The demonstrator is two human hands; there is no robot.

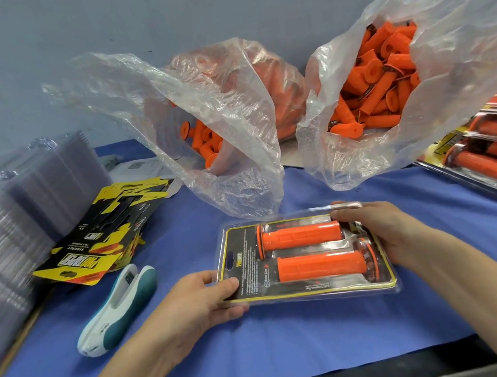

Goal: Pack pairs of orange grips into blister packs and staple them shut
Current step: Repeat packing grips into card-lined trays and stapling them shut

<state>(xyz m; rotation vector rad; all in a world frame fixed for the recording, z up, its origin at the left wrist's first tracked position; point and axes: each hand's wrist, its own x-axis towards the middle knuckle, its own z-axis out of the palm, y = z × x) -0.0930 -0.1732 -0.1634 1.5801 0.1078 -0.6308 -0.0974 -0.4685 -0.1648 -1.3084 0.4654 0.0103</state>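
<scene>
Bare forearms — left hand [193, 304], right hand [384, 230]

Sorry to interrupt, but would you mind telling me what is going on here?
A person holds a blister pack over the blue cloth: the left hand pinches its left end, the right hand holds its right end. Two orange grips sit inside it. The stapler lies to the left, with no hand on it. Two bags of loose grips stand behind.

I am holding both forearms forward, left hand [193, 301] pinching the blister pack [306, 289], right hand [384, 230] gripping its other end.
</scene>
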